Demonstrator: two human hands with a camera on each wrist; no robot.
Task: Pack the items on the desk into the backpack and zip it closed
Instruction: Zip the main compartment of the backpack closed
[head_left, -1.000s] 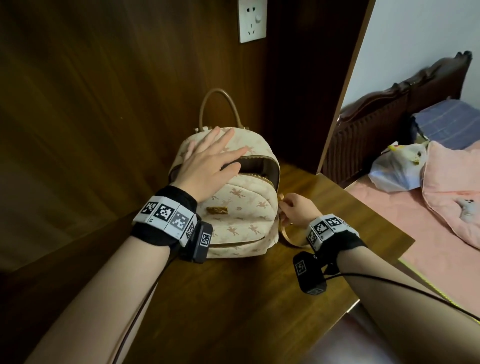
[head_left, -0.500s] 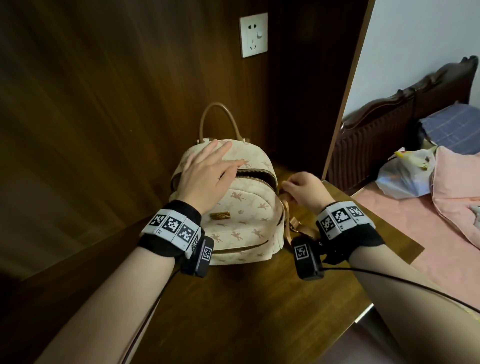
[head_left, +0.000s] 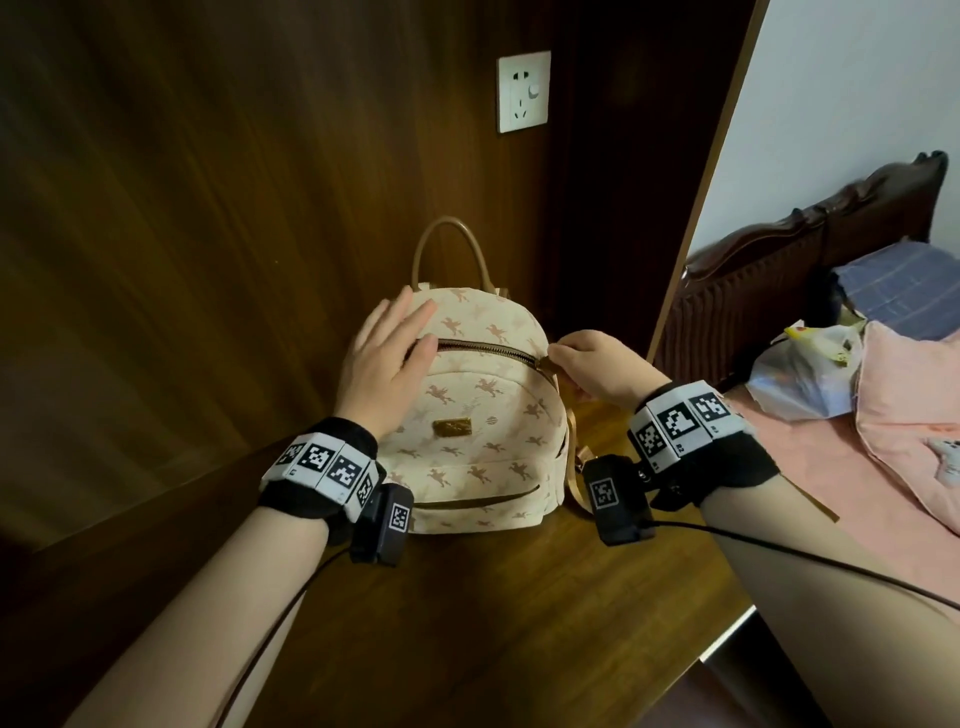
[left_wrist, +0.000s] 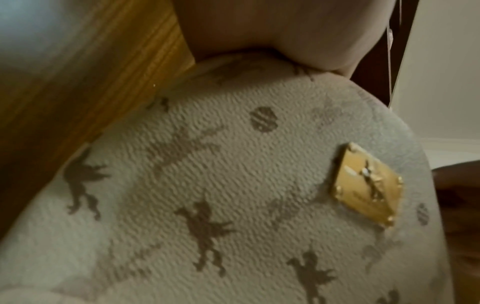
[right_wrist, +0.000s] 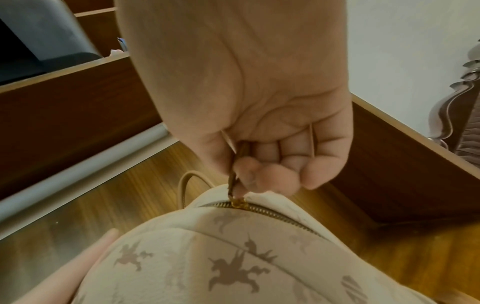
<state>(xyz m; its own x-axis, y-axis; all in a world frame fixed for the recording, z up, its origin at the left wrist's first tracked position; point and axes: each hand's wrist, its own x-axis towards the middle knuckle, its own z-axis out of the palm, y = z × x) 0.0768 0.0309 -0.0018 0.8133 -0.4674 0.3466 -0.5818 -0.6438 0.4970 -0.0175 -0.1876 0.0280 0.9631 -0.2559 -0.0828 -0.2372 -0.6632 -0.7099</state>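
Observation:
A cream backpack with a brown horse print and a gold plate stands upright on the wooden desk. My left hand lies flat on its upper left corner, fingers straight, thumb by the left end of the zipper. My right hand pinches the brown zipper pull at the upper right of the bag, just above the gold slider. The teeth behind the slider look joined. In the head view the zipper shows as a thin dark line. No loose items show on the desk.
Dark wood panels with a white wall socket rise behind the bag. A brown shoulder strap hangs at the bag's right side. The desk ends at the right, beside a bed with a plastic bag and a pink blanket.
My right hand has risen from the bag's lower right side to its upper right with the zipper pull. The wide open mouth has narrowed to a thin line. My left hand stayed on top.

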